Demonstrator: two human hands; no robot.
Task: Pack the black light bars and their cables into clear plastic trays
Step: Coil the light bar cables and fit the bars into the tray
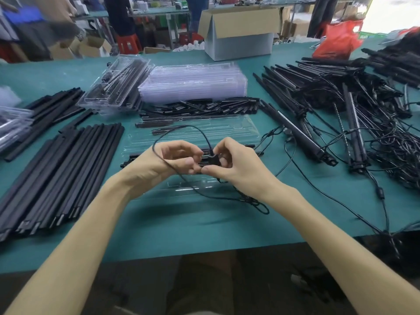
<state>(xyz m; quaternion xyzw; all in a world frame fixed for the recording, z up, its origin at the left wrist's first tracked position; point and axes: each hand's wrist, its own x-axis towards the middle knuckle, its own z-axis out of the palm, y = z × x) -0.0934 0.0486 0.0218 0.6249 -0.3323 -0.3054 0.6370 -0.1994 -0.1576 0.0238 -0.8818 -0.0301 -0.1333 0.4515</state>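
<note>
Seen from the head camera, looking down over a green table [204, 228], two bare forearms reach forward and meet at the middle.

The left hand [175, 160] has its fingers curled in, thumb and fingertips closing on one end of a small black plug [212, 159]. The right hand [236, 164] pinches the other end of the same plug between thumb and forefinger, its other fingers bent loosely behind.

A thin black cable [181, 130] rises from the plug, arcs away in a wide loop, crosses the left wrist and trails down to a loose tangle on the table near the right forearm.

Directly under the hands lies an open clear tray [193, 135], with one black light bar [145, 125] along its far side and another partly hidden beneath the hands.

Beyond it sits a heap of short black pieces [200, 108], then a stack of empty trays [193, 85]. A packed tray [113, 87] stands to the left of that stack.

Long black strips [63, 173] lie side by side at the left. At the right is a big pile of light bars with tangled cables [341, 105]. A cardboard box [241, 32] and a red bag [336, 39] stand at the far edge.
</note>
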